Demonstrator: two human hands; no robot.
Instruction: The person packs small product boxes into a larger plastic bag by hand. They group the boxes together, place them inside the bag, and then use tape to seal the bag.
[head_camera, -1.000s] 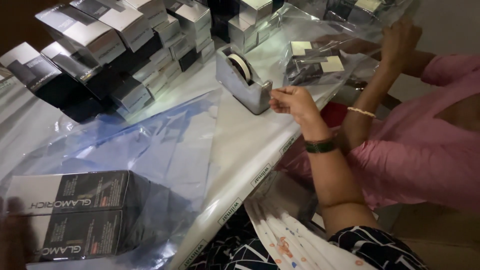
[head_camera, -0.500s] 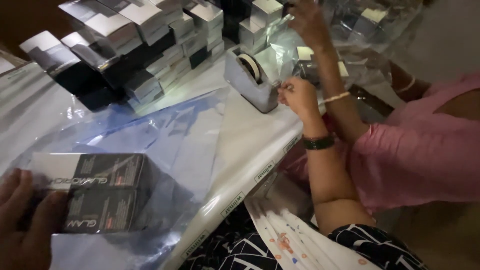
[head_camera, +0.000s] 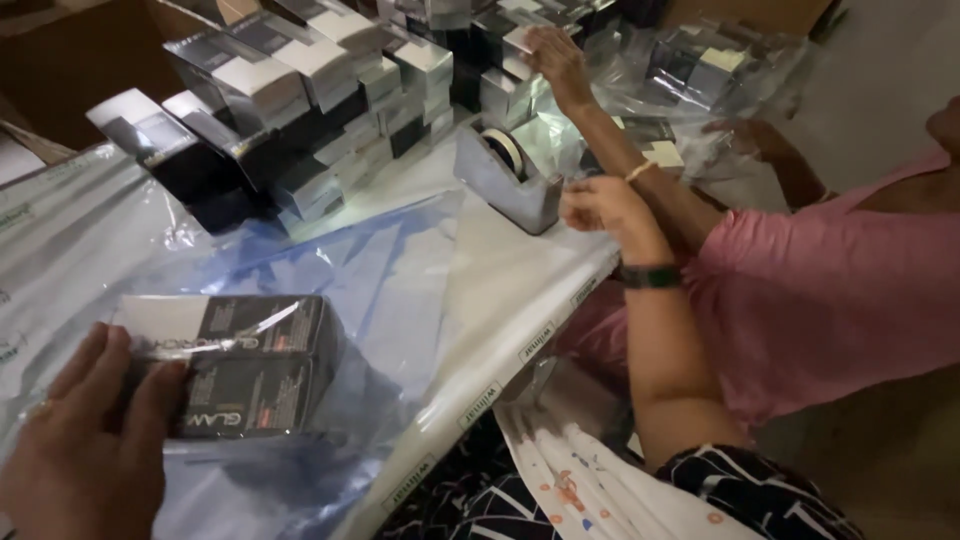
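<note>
My left hand (head_camera: 85, 450) sits at seven o'clock, resting on two boxes (head_camera: 245, 365) inside a plastic bag (head_camera: 330, 280) on the surface (head_camera: 500, 290). My right hand (head_camera: 600, 205) is at two o'clock, just beside the tape dispenser (head_camera: 500, 175). Stacked boxes (head_camera: 300, 100) stand behind, at eleven o'clock. Another person's hand (head_camera: 555, 55) reaches among them at twelve.

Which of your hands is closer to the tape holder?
Right. The right hand hovers just beside the grey tape holder, at its right. The left hand is far away at the bottom left, holding the dark boxes.
</note>
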